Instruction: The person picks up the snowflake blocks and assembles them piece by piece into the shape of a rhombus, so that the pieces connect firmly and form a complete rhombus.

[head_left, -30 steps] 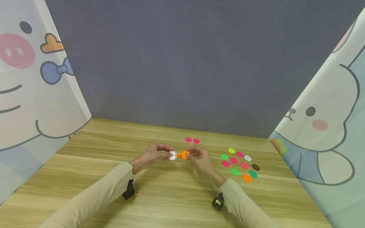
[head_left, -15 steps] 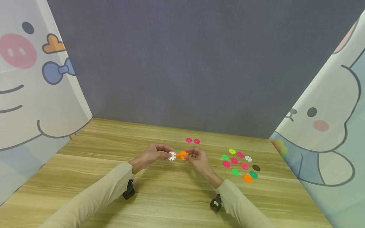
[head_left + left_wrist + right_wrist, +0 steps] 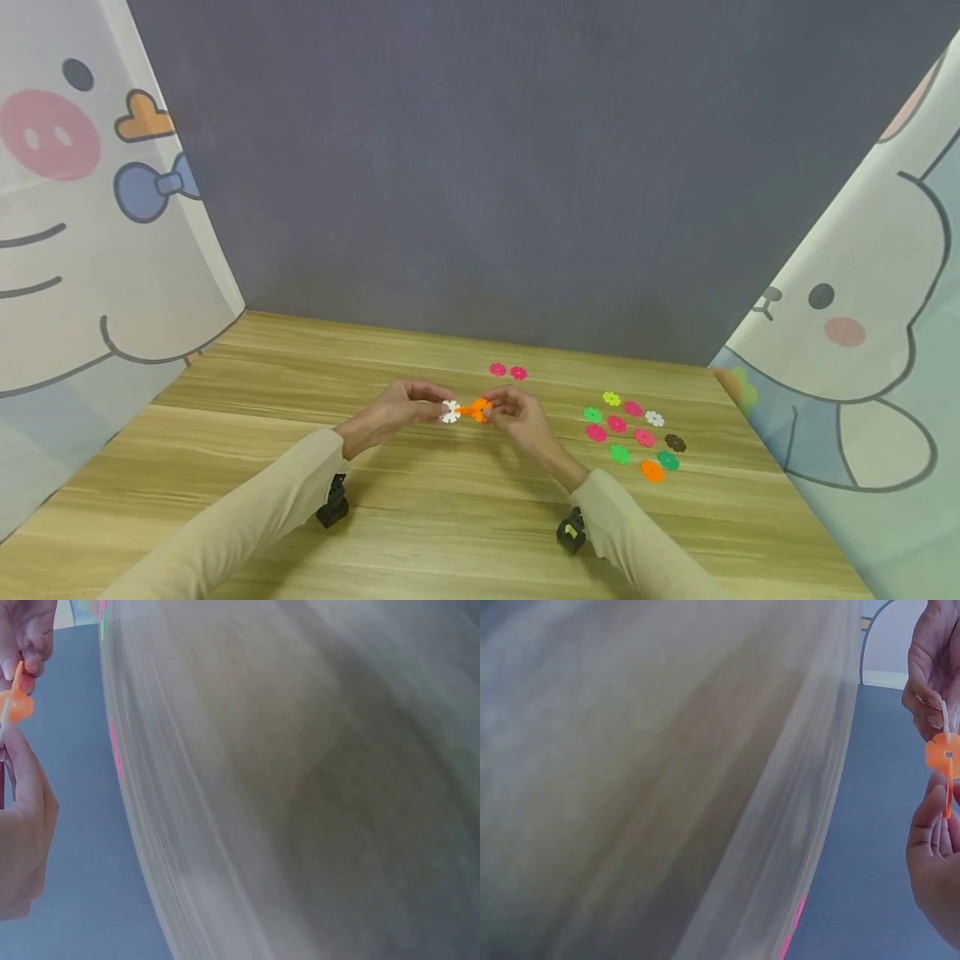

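Observation:
Above the middle of the table, my left hand (image 3: 396, 414) pinches a white notched plastic disc (image 3: 450, 412) between thumb and fingers. Facing it, my right hand (image 3: 527, 419) pinches an orange notched disc (image 3: 481, 410). Between these two sits another orange disc (image 3: 935, 756), edge-on in the head view and joined crosswise to both, so they form a short row. In the right wrist view its round hole and petal-like rim show. The left wrist view catches only part of my left hand (image 3: 26, 817) at its edge.
Two pink discs (image 3: 507, 372) lie beyond the hands. To the right several loose discs are spread on the wooden table (image 3: 420, 533), among them a green disc (image 3: 619, 453), a brown disc (image 3: 675, 442) and an orange disc (image 3: 652, 471). A grey panel (image 3: 480, 167) stands behind.
Both hands, with the joined discs between them, have shifted slightly left. The right-hand orange disc has tilted a little and come back. Both grips stay the same.

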### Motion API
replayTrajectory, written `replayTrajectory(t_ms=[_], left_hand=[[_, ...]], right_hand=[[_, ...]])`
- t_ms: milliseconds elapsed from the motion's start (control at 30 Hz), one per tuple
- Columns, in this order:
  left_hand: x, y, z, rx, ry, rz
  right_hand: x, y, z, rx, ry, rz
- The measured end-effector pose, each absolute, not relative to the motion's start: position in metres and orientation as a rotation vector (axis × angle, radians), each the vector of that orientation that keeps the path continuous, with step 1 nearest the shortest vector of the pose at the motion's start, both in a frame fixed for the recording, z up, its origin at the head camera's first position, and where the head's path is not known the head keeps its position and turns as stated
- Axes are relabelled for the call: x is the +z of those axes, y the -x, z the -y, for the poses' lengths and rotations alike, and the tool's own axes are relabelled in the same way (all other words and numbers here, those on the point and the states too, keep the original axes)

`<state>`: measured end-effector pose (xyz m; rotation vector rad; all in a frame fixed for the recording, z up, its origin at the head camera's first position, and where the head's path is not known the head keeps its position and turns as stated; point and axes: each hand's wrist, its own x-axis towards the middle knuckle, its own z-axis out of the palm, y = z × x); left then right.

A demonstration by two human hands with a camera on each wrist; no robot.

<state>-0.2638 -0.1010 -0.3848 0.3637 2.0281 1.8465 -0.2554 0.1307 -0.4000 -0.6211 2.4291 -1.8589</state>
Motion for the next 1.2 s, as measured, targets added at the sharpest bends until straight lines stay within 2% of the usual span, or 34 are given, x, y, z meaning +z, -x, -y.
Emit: replayTrajectory(t_ms=[367,767,1033,1200], left_hand=[[-0.388,0.266,0.108,1.868,-0.383,-1.97],[-0.384,0.264,0.107,1.889,-0.346,-1.948],[-0.384,0.263,0.106,1.874,-0.34,-1.966],[-0.382,0.261,0.106,1.872,-0.346,-1.957]], right_hand=[[-0.393,0.261,-0.144,-1.802,0.843,-2.436],[-0.396,0.292,-0.159,-1.618,0.927,-2.706],[-0.39,0.317,-0.155,-1.37,0.755,-2.805],[-0.395,0.337,-0.157,-1.251,0.81,-2.836]])
